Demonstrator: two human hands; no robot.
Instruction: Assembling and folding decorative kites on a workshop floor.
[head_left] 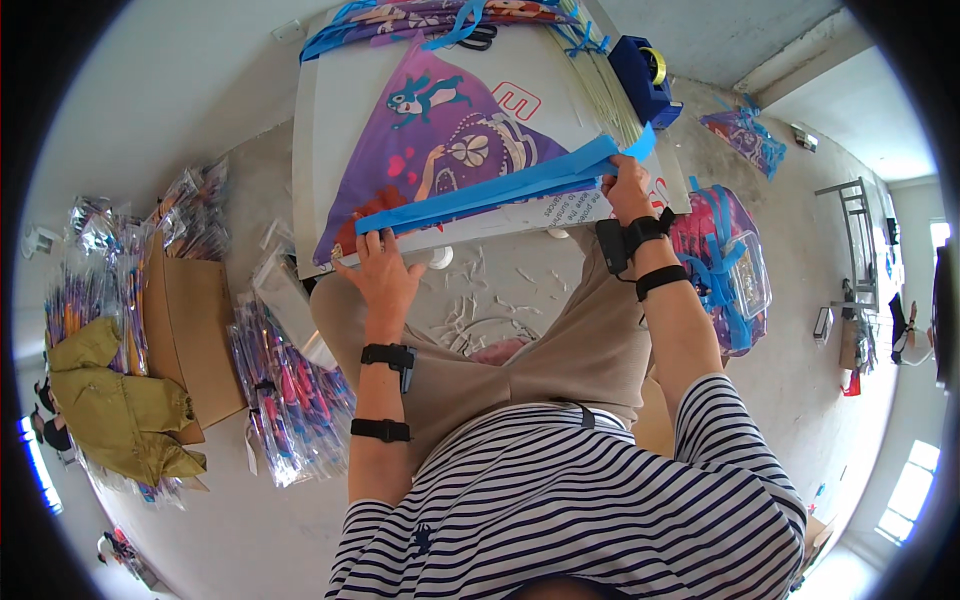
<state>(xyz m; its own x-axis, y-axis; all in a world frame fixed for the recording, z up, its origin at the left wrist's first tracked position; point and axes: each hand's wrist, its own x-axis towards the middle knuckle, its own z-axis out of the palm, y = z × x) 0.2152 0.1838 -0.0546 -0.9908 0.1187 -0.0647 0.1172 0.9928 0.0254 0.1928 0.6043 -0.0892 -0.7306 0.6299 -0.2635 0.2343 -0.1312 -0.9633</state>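
A purple triangular printed fabric [400, 150], shaped like a kite sail, lies on the board-topped table before me. Along its near edge runs a long blue fabric strip [480, 192], slanting up to the right. My left hand [382, 275] rests at the strip's left end, fingers spread over the edge and thumb apart. At the other end my right hand [628, 190] is closed on the blue strip, with a short blue tail sticking out beyond it. The undersides of my fingers are hidden.
Black scissors [480, 38] and more printed fabric [400, 22] lie at the table's far edge. Thin pale rods [600, 85] and a blue tape dispenser [645, 85] are at far right. Right of my knee sits a pink-blue bundle [715, 260]; cardboard [195, 320] and wrapped packs [290, 390] stand left.
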